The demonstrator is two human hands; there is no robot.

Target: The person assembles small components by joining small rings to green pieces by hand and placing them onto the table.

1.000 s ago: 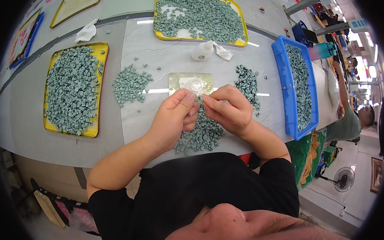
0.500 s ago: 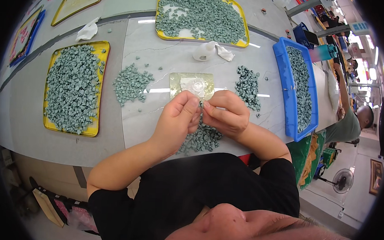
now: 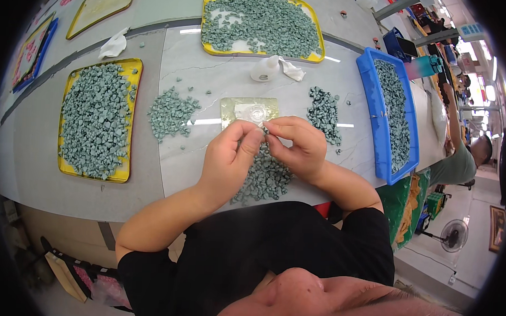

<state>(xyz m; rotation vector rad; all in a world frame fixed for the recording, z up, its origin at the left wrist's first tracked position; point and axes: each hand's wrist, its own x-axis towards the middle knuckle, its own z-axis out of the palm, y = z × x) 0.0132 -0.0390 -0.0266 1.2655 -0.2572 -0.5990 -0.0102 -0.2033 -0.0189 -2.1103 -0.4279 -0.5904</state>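
Observation:
Both hands meet fingertip to fingertip above the near edge of a yellowish square sheet (image 3: 227,113). My left hand (image 3: 231,151) pinches a tiny dark green piece (image 3: 264,130) between thumb and forefinger. From the other side, my right hand (image 3: 301,146) pinches the same piece, its fingers partly covering it. On the sheet rests a small clear round dish (image 3: 257,114). Below the hands lies a heap of small green pieces (image 3: 266,178). Loose piles sit at either side: paler green pieces (image 3: 172,115) at left, darker, shinier ones (image 3: 323,113) at right.
A yellow-rimmed tray (image 3: 130,117) of green pieces stands left, another yellow-rimmed tray (image 3: 203,42) at the back. At right is a blue bin (image 3: 383,143) of green pieces. A white squeeze bottle (image 3: 264,70) stands beyond the sheet beside a crumpled tissue (image 3: 292,71). Another person (image 3: 456,165) works far right.
The fingers of both hands have opened out slightly around the small piece, and the fingertips have risen a little toward the clear dish. The view has shifted slightly.

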